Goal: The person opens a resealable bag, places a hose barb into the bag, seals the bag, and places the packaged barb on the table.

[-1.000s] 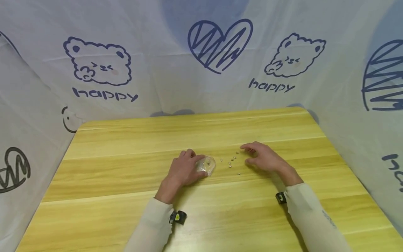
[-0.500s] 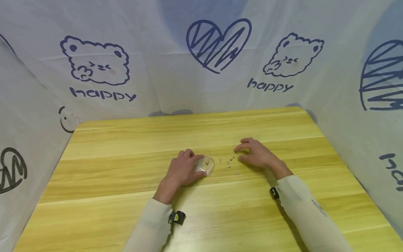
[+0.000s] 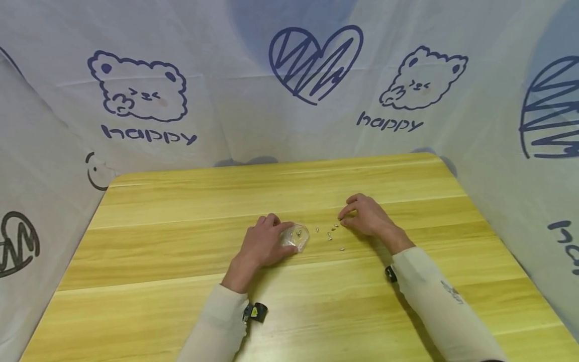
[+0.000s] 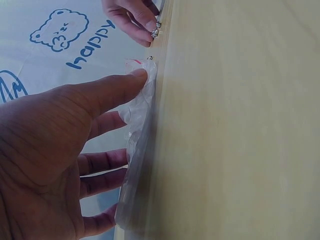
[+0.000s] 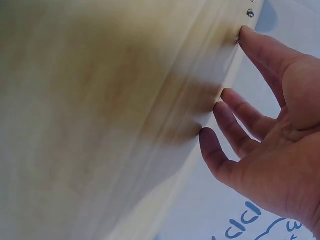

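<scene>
My left hand (image 3: pixel 263 244) holds a small clear plastic bag (image 3: pixel 302 242) on the table, thumb on the near side and fingers at the far side. In the left wrist view this crinkled bag (image 4: pixel 135 117) shows a red strip at one corner. A few tiny silvery metal pieces (image 3: pixel 299 233) show within its outline. To the right, my right hand (image 3: pixel 368 217) pinches a tiny metal piece (image 5: pixel 238 40) between thumb and index finger, right at the tabletop. Its other fingertips are down at the wood. Between the hands lie several similar loose metal pieces (image 3: pixel 329 239).
The wood-grain table (image 3: pixel 181 211) has rounded far corners. Behind it and on both sides hangs a white cloth (image 3: pixel 244 115) with blue bear and heart drawings. One loose metal piece (image 3: pixel 342 249) lies nearer the front than the others.
My right hand has moved left and its thumb and index finger have closed together on the farthest metal piece. My left hand and the bag stay in place.
</scene>
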The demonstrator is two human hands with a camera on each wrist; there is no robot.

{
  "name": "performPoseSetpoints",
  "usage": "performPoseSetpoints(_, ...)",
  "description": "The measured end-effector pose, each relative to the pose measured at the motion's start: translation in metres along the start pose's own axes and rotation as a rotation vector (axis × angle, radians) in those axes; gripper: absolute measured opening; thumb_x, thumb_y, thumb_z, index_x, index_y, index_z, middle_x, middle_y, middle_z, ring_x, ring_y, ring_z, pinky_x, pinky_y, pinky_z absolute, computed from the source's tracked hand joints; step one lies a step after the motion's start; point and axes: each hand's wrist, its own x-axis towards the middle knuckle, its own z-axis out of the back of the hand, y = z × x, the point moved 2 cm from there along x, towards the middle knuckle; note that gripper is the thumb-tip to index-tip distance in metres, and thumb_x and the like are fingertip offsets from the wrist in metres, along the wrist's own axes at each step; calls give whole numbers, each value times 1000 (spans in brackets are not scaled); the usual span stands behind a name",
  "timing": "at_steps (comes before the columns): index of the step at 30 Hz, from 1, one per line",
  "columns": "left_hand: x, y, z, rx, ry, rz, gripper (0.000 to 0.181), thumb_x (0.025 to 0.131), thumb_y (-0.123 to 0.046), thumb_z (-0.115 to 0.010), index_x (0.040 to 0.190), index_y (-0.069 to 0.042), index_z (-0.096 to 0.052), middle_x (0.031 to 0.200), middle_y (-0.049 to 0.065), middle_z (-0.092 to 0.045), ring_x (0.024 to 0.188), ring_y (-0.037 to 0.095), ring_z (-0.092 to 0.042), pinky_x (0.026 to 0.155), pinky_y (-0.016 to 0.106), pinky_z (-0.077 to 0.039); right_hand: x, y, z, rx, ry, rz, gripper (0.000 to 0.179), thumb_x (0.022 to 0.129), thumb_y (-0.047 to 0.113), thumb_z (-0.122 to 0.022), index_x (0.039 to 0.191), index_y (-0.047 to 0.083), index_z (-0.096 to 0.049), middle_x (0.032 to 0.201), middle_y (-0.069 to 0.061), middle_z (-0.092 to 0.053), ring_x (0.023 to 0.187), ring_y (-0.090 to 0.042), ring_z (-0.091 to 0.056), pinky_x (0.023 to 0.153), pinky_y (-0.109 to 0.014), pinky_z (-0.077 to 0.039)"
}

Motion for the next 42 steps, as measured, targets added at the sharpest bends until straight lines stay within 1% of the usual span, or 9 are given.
performPoseSetpoints(3,0,0,0,-3,-2,1,62,83,-54,-69,137,-26,-56,121,9,-54,109,27,-51,84,48,-49,0,0,0,-1,-14,7,11,88,25,-72,97,23,-78,136,-13,-50,127,-38,-45,106,-53,-36)
performPoseSetpoints(6,0,0,-1,-6,1,3,62,83,-54,-69,137,-26,-56,121,8,-54,109,26,-50,84,48,-49,0,2,-1,-10,-17,12,8,88,24,-72,94,24,-77,124,-11,-54,116,-33,-51,100,-50,-41)
performPoseSetpoints(9,0,0,-1,-10,-1,4,62,83,-54,-69,137,-26,-56,121,8,-54,109,26,-50,84,49,-48,-1,3,-1,-25,-6,20,8,89,23,-70,94,23,-76,114,-8,-54,106,-28,-51,92,-46,-44)
performPoseSetpoints(11,0,0,-1,-13,-2,4,62,83,-54,-69,137,-26,-56,121,8,-54,109,26,-50,84,49,-48,-1,3,-2,-40,3,33,8,91,23,-68,95,22,-75,112,-7,-54,103,-26,-51,89,-44,-44)
performPoseSetpoints(19,1,1,-1,-8,-7,-3,61,83,-54,-69,136,-27,-56,120,8,-54,108,26,-50,83,48,-49,-3,3,-3,-74,24,111,10,96,24,-59,96,19,-68,114,-6,-54,109,-27,-49,95,-57,-37)
performPoseSetpoints(26,1,2,-1,-13,-10,-5,61,83,-54,-69,136,-27,-56,120,8,-54,109,26,-50,84,49,-48,-5,6,-2,92,14,199,10,96,17,-59,98,10,-66,107,-9,-55,100,-24,-53,91,-44,-45)
performPoseSetpoints(33,0,3,-1,-20,-6,4,62,83,-54,-69,137,-27,-55,121,8,-54,109,26,-50,85,49,-48,-6,19,-1,239,-13,241,9,98,14,-56,98,7,-62,106,-8,-53,101,-22,-53,91,-40,-46)
performPoseSetpoints(37,1,2,-1,-28,-2,2,63,83,-54,-69,137,-26,-55,121,9,-53,109,26,-50,84,49,-48,-7,31,-1,278,-26,252,9,98,13,-55,99,7,-62,106,-7,-54,101,-21,-53,91,-39,-46)
performPoseSetpoints(42,1,2,0,-21,-3,5,62,83,-54,-69,136,-27,-56,121,8,-53,109,26,-50,84,48,-48,-9,47,-7,290,-6,268,10,99,14,-54,100,7,-62,105,-6,-55,100,-20,-55,90,-38,-46)
